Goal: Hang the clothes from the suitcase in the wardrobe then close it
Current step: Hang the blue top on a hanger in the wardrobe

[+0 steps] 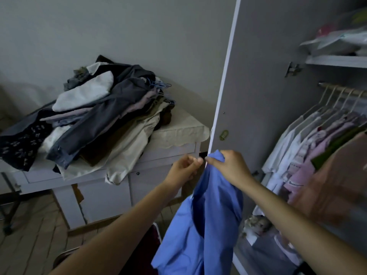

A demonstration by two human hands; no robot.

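Note:
A blue shirt (206,221) hangs in front of me, level with the edge of the open wardrobe door (258,86). My right hand (226,165) grips the bunched top of the shirt. My left hand (184,169) is just left of it with curled fingers, thumb and forefinger pinched together; what it pinches is too small to tell. On the right, the wardrobe rail (341,90) carries several white hangers with pale and pink clothes (309,153). The suitcase is barely visible; a dark red edge (151,241) shows under my left arm.
A white table (178,135) at the left holds a big heap of clothes (95,116) with blue hangers (160,86). The wardrobe shelf (335,60) above the rail bears bags. Folded items lie on the wardrobe floor (258,225). Tiled floor at lower left.

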